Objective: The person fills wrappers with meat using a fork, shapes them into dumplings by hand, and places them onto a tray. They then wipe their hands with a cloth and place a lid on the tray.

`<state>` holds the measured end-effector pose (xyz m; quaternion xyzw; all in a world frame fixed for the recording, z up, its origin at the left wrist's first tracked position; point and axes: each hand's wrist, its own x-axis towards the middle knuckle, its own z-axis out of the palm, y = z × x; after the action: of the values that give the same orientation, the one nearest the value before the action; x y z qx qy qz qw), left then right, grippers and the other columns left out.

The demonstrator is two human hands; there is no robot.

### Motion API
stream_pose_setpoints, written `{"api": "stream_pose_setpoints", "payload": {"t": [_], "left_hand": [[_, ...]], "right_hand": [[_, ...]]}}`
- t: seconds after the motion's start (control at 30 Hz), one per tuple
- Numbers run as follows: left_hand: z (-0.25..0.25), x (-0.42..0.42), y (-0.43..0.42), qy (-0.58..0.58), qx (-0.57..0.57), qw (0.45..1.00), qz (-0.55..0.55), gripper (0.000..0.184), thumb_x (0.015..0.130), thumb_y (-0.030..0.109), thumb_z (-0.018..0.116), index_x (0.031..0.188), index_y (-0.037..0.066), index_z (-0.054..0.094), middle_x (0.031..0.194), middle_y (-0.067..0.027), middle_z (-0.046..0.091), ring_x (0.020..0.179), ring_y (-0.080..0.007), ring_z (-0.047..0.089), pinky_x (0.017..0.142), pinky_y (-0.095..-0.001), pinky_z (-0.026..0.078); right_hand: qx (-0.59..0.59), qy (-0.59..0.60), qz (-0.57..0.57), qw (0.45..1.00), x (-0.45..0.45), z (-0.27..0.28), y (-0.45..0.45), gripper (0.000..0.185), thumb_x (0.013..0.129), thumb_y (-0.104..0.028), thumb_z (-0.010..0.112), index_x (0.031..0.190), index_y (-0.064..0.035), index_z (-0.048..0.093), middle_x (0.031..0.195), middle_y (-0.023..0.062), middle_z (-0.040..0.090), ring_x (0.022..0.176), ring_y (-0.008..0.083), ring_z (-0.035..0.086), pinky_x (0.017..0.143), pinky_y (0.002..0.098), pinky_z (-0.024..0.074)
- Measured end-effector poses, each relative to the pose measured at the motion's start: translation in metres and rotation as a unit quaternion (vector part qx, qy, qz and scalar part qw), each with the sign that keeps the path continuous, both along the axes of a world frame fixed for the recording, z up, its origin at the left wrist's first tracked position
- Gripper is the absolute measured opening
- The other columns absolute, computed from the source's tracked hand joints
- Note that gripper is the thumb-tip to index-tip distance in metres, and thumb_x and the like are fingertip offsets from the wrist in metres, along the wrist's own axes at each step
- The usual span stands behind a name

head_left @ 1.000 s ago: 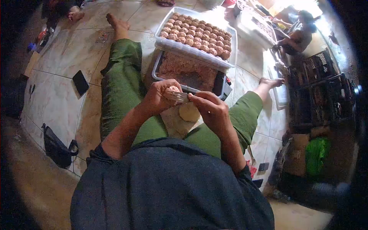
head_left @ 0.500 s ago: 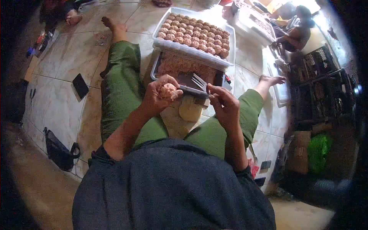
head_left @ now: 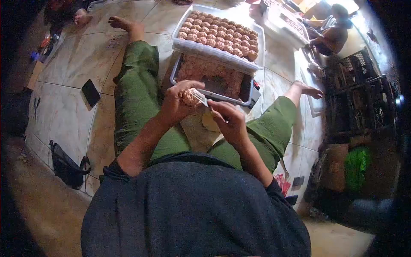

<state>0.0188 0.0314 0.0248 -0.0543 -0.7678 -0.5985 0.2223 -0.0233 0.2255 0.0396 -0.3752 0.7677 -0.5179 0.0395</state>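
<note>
My left hand (head_left: 173, 103) is curled around a ball of pinkish-brown, crumbly mixture (head_left: 187, 98). A metal fork (head_left: 201, 99) is gripped in my right hand (head_left: 231, 121), and its tines lie against the ball's right side. Just beyond my hands, a plastic tub (head_left: 233, 100) holds loose mixture (head_left: 192, 70), with a dark bare patch in its middle. A white plastic tray (head_left: 216, 48) rests over the tub's far part. Rows of similar balls (head_left: 220, 34) fill that tray.
A yellow round object (head_left: 209, 122) sits between my legs, partly hidden by my right hand. On the tiled floor lie a dark phone-like slab (head_left: 90, 93) and a black bag (head_left: 68, 165). Another person (head_left: 334, 32) sits at the upper right beside a second tray (head_left: 282, 26). Dark crates (head_left: 355, 94) stand at right.
My right hand has moved left, bringing the fork from over the tub's edge onto the ball. My left hand still holds the ball in nearly the same place.
</note>
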Motion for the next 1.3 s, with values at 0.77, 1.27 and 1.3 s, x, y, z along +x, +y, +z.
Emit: {"api": "stream_pose_setpoints", "payload": {"t": [0.77,1.27,1.3], "left_hand": [[-0.029,-0.019,-0.010,-0.098,0.054,0.986,-0.123,0.123,0.057,0.021,0.086,0.142,0.013,-0.003,0.119,-0.0109,0.043,0.101,-0.0205,0.048,0.083,-0.0318,0.045],[-0.092,-0.053,-0.076,-0.016,0.069,0.990,0.121,0.015,0.079,-0.005,0.059,0.091,0.004,0.056,0.108,-0.0074,0.049,0.086,-0.0100,0.053,0.078,-0.0232,0.043],[-0.103,-0.055,-0.082,-0.028,0.080,0.985,0.150,0.016,0.080,-0.005,0.057,0.094,0.003,0.057,0.109,-0.0073,0.048,0.087,-0.0099,0.053,0.078,-0.0226,0.043]], "right_hand": [[0.141,0.057,0.085,0.985,-0.049,-0.003,-0.041,0.075,0.067,-0.011,0.071,0.132,-0.0123,0.035,0.119,0.0195,0.050,0.111,0.0357,0.048,0.092,0.0408,0.0420],[0.090,-0.100,0.058,0.989,-0.208,0.025,0.030,0.034,0.079,-0.009,0.067,0.109,-0.0009,0.055,0.096,0.0030,0.061,0.089,0.0101,0.058,0.078,0.0254,0.0491],[0.101,-0.165,0.019,0.981,-0.225,0.038,0.028,0.034,0.079,-0.013,0.068,0.108,0.0006,0.056,0.095,0.0039,0.062,0.087,0.0112,0.058,0.078,0.0254,0.0483]]}}
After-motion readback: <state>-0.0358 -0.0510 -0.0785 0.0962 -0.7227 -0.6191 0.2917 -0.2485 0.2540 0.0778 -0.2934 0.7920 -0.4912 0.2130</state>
